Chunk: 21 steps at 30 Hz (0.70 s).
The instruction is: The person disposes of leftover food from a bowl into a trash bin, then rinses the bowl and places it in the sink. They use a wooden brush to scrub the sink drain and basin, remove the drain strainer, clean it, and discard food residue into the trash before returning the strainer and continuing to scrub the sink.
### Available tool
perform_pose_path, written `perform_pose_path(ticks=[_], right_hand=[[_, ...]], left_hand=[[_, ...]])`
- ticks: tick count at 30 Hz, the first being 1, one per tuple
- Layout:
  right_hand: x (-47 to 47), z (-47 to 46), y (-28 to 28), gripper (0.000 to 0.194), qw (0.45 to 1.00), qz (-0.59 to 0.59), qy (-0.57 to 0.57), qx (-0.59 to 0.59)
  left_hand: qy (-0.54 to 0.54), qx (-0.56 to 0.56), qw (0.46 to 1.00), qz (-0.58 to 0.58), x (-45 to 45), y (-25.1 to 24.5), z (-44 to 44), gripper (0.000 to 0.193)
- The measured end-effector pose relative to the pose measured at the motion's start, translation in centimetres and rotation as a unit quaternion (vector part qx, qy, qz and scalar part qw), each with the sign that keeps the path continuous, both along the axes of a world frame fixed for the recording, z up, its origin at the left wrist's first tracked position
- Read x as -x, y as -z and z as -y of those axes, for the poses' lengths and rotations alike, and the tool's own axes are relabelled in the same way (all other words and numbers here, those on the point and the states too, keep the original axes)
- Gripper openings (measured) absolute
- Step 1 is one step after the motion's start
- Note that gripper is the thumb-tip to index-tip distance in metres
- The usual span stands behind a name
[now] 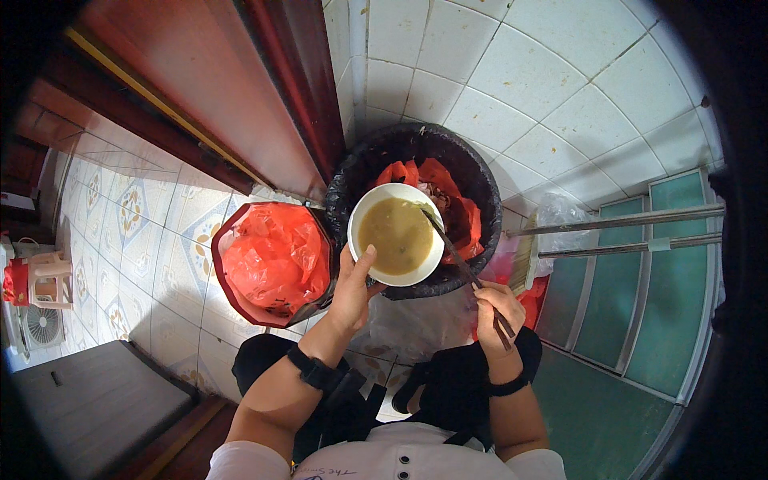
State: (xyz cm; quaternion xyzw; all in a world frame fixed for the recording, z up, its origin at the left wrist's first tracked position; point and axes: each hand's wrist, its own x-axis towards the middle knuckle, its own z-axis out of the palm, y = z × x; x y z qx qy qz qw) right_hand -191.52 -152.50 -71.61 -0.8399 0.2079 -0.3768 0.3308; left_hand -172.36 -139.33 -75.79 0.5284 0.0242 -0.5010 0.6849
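Observation:
My left hand (354, 282) grips the near left rim of a white bowl (433, 264), its thumb over the edge. Cloudy yellowish-brown liquid (393, 237) fills much of the bowl. A pair of dark chopsticks (451, 249) is held in my right hand (501, 309), and their tips reach the bowl's right inner side, where some greenish bits show. Beneath the bowl stands a round bin (489, 180) lined with a black plastic bag. Inside the bin lie a red plastic bag (468, 222) and food scraps (435, 195), partly hidden by the bowl.
Left of the bin stands an octagonal bin (225, 300) holding red plastic bags (273, 258). A broom (525, 261) and metal poles (630, 246) are at the right, by green glass panels (618, 294). White wall tiles (528, 72) rise behind. A clear plastic bag (408, 324) lies near my feet.

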Motion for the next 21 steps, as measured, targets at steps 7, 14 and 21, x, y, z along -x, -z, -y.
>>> perform_pose_path(ticks=[7,14,21], right_hand=[[-1.0,-1.1,-0.7,0.016,0.997,0.022,-0.034,-0.061],[-3.3,-1.6,0.9,0.017,0.996,-0.008,-0.056,-0.074],[-2.1,-0.3,0.9,0.014,0.999,0.009,-0.021,-0.041]], left_hand=[[0.003,0.002,1.0,-0.001,0.1,0.0,0.1,0.062],[0.0,0.014,1.0,-0.011,-0.1,-0.1,-0.1,0.059],[-0.007,0.011,1.0,-0.018,-0.1,-0.4,-0.2,0.057]])
